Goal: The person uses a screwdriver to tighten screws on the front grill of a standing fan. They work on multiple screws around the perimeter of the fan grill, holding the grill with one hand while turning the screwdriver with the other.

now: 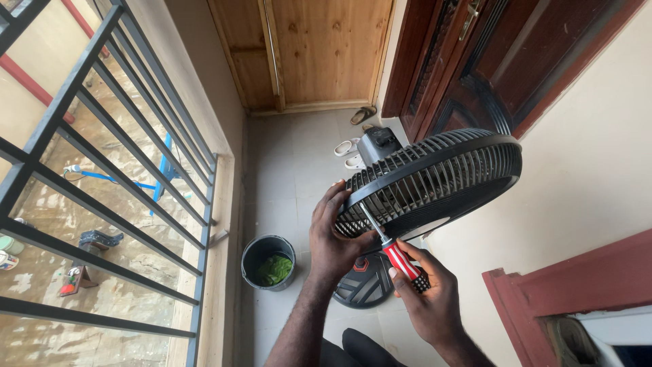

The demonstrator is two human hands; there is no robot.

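A black standing fan [435,180] with a round grille cage is tilted in front of me, its grey motor housing [378,145] behind it. My left hand [333,238] grips the lower left rim of the grille. In my right hand [424,295] is a screwdriver [394,251] with a red and black handle, its metal shaft pointing up-left into the grille's rim beside my left fingers. The fan's round black base [367,282] rests on the floor below my hands.
A dark bucket [269,261] with green contents stands on the tiled floor to the left. A metal railing [102,170] runs along the left side. Sandals [350,146] lie near a wooden door [319,54] at the far end. A dark brown door [496,61] is on the right wall.
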